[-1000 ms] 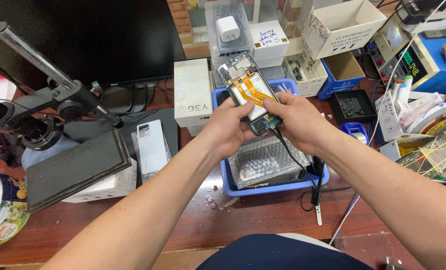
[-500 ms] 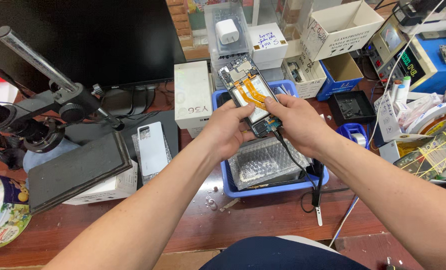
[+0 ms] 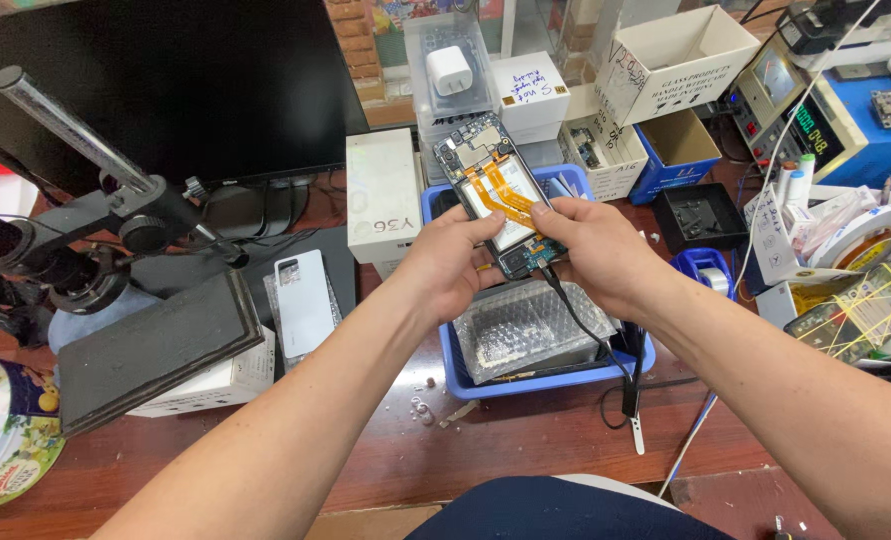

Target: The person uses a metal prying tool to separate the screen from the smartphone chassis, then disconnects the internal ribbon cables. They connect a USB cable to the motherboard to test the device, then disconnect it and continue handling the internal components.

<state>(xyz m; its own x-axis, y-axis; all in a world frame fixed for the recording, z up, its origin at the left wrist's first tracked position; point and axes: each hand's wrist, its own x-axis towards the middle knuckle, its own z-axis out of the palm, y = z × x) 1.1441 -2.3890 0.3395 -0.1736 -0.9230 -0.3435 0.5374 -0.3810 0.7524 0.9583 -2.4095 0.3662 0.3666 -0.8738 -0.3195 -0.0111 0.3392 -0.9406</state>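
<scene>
Here, both hands are holding an opened phone [image 3: 496, 195] up above a blue plastic tray [image 3: 551, 375], its back cover off so the inner parts are facing the camera. The left hand [image 3: 446, 265] is gripping the phone's lower left edge, its thumb lying across the face near the bottom and the other fingers curling behind, out of sight. The right hand [image 3: 591, 250] is closing on the lower right corner, with thumb and forefinger pinching together at the end of an orange ribbon cable [image 3: 501, 190] that is running in flat, glossy strips down over the pale rectangular battery. Above the battery, the dark circuit board is looking busy with small metal shields. A thin black cable [image 3: 591, 330] is hanging from the phone's bottom edge, just under the right fingers, and trailing down over the tray to the wooden desk [image 3: 526, 450]. Inside the tray, a clear, dimpled plastic insert [image 3: 526, 330] is catching the light. Well to the left, a white phone back [image 3: 304, 300] is lying flat, and a black microscope arm [image 3: 76, 240] is reaching over a dark slab-like pad [image 3: 156, 345].
</scene>
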